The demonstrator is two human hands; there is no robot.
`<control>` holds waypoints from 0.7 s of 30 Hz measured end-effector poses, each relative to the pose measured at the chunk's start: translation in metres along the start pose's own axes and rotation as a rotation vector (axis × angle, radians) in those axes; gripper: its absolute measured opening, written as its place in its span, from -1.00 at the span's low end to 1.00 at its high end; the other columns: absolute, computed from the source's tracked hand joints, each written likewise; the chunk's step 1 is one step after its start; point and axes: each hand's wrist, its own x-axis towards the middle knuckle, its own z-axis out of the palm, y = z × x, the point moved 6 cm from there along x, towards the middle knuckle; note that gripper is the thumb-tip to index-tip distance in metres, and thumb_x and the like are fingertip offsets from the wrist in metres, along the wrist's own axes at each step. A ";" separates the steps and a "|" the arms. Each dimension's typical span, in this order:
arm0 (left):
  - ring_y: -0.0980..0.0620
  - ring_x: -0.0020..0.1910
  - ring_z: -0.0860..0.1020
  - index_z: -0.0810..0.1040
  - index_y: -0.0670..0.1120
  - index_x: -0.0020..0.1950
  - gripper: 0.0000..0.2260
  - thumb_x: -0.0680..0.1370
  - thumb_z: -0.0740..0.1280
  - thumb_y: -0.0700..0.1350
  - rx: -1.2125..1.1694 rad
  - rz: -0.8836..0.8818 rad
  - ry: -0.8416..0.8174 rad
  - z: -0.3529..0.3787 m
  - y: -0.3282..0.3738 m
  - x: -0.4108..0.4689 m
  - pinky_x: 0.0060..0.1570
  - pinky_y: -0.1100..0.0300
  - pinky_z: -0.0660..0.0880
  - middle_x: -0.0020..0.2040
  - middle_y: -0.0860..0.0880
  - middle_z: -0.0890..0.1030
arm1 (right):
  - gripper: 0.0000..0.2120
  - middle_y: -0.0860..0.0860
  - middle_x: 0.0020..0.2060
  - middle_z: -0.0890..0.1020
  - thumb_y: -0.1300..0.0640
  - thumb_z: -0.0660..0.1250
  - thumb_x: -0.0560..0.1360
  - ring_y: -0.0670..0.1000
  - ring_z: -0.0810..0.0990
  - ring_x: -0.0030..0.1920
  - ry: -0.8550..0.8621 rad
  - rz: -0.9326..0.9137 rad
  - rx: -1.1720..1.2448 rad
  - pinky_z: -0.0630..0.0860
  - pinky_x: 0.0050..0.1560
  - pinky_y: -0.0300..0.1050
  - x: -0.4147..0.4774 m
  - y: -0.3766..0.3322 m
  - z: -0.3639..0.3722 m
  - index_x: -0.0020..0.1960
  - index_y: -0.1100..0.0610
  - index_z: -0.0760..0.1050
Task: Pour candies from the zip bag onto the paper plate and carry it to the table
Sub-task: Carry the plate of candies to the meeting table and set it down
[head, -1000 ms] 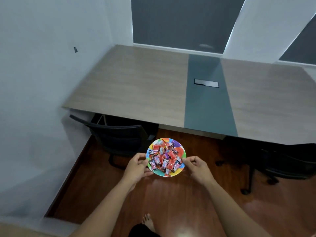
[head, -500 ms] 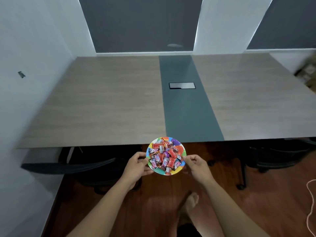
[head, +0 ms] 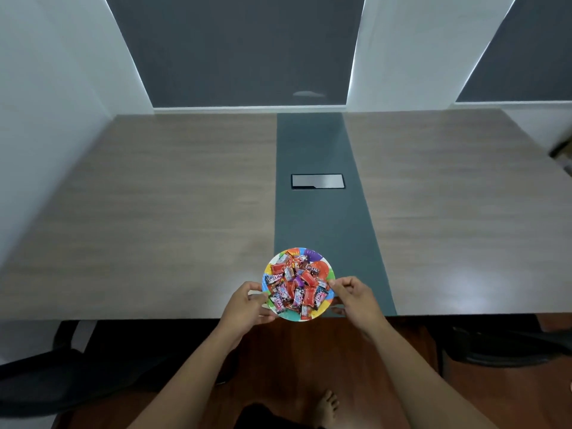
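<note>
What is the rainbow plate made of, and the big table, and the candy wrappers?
The plate looks like thin printed paper: matte, bright colour patches, rim pinched by the left hand and right hand. The table looks like wood-grain laminate, faintly glossy, with a smooth dark grey strip. The candy wrappers seem shiny plastic film, crinkled and glinting.

At the lower left of the frame a dark office chair [head: 46, 382] sits tucked under the near edge, and another dark chair [head: 507, 345] shows at the lower right. Reddish wooden floor [head: 309, 360] runs beneath me, with my bare foot [head: 326, 408] at the bottom centre. Grey blinds [head: 241, 48] fill the upper middle, flanked by white walls [head: 46, 88].
</note>
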 end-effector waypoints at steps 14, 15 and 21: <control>-0.07 -0.18 0.79 0.54 -0.05 0.20 -0.90 0.71 0.33 -0.09 0.087 -0.012 0.014 0.057 0.090 0.123 0.00 -0.02 0.77 0.02 -0.14 0.78 | -0.70 0.11 -0.05 0.82 -0.06 0.42 0.67 0.14 0.81 -0.02 0.035 0.047 0.003 0.74 -0.01 0.06 0.146 -0.044 -0.041 0.14 0.19 0.56; -0.09 -0.18 0.78 0.54 -0.06 0.19 -0.91 0.72 0.32 -0.08 0.086 -0.008 0.014 0.058 0.098 0.135 0.02 -0.05 0.77 0.01 -0.15 0.78 | -0.70 0.10 -0.05 0.82 -0.07 0.42 0.66 0.15 0.81 -0.01 0.039 0.048 0.003 0.75 0.01 0.07 0.157 -0.049 -0.041 0.13 0.19 0.56; -0.16 -0.09 0.79 0.54 -0.06 0.17 -0.87 0.75 0.26 -0.04 0.153 0.012 0.005 0.063 0.138 0.203 0.06 -0.11 0.76 0.03 -0.14 0.76 | -0.72 0.10 -0.05 0.82 -0.06 0.41 0.68 0.09 0.80 -0.08 0.068 0.091 0.009 0.76 0.01 0.06 0.213 -0.074 -0.043 0.13 0.18 0.54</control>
